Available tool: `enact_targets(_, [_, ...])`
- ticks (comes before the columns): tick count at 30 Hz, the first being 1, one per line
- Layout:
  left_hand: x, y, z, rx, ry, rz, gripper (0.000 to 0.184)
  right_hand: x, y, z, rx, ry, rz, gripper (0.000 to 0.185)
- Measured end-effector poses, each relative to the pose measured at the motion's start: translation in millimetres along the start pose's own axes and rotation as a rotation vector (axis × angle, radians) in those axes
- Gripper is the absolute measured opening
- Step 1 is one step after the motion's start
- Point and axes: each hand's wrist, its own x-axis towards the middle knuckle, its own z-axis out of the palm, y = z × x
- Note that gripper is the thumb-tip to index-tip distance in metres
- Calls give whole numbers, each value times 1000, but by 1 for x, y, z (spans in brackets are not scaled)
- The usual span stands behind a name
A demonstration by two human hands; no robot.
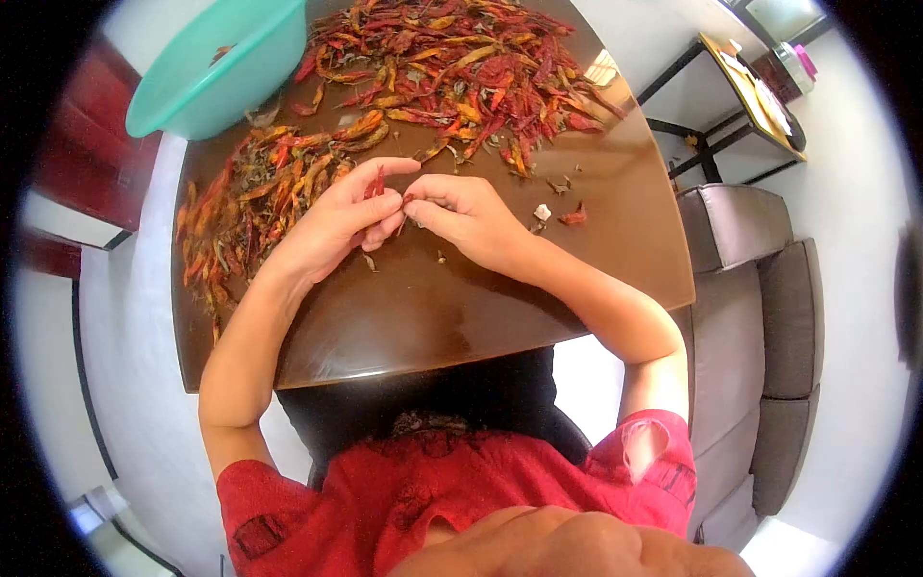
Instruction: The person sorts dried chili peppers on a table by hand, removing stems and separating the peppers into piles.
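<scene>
Above the middle of the brown table (461, 308), my left hand (348, 213) is closed on a dried red chili (379, 181), its forefinger stretched out past it. My right hand (463, 207) meets it from the right, thumb and forefinger pinched on a small dark red piece (409, 200) of chili. Whether this piece is joined to the chili in my left hand I cannot tell. Just beyond both hands lies a big heap of dried chilies (461, 67), red and orange. A second, browner heap of chilies (260, 192) spreads beside my left wrist.
A turquoise basin (216, 72) stands at the table's back left, with a few bits inside. Right of my right hand lie a small white lump (542, 212) and a loose red chili (574, 214). A grey sofa (735, 337) stands past the table's right edge.
</scene>
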Motion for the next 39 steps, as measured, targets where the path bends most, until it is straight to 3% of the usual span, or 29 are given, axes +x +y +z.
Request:
enact_targets(3, [2,1,-6,147,-40,-17,32,0,-5,-3,-24,5,48,18])
enact_targets(4, [1,3,-4,257,-17,7,20,-1,-4,-5,-82,-6,86,18])
enact_targets(5, [1,1,-7,259,-16,7,20,-1,-4,-7,-139,-19,126,19])
enact_targets(7, [0,-2,-10,590,-19,114,13,-2,-4,-6,-122,-70,140,20])
enact_targets(9, [-2,-2,-12,655,-40,152,12,-2,-6,-10,-107,-124,155,21])
enact_targets(11, [-3,-3,-15,357,-319,-29,15,1,-12,-24,58,-514,157,21])
enact_targets(13, [-10,2,-8,285,-341,-29,17,1,-27,-34,155,-583,232,23])
enact_targets(15, [-15,10,-8,118,-409,-76,19,3,-33,-42,263,-865,279,25])
enact_targets(17, [-14,8,-12,-55,-291,52,19,2,-34,-39,314,-880,301,26])
enact_targets(23, [2,2,-18,-228,-87,85,16,11,10,-53,-941,107,-168,16])
enact_targets(26, [2,1,-22,-233,-92,56,16,14,20,-68,-1110,120,18,19])
enact_targets(30, [3,-2,-19,-193,-102,17,17,21,22,-75,-1141,74,-47,21])
enact_targets(32, [3,-2,-15,-197,-73,10,17,25,21,-76,-867,293,-222,13])
enact_targets(33, [2,-3,-14,-200,-49,-1,17,25,12,-77,-865,287,-229,13])
enact_targets(35, [4,-8,-16,-215,-77,6,16,20,-17,-75,92,180,364,18])
enact_targets(36, [5,-8,-13,-223,-77,-2,15,18,-24,-68,328,185,351,18])
enact_targets(39, [4,-12,-13,-235,-81,-11,17,17,-27,-54,464,137,423,19])
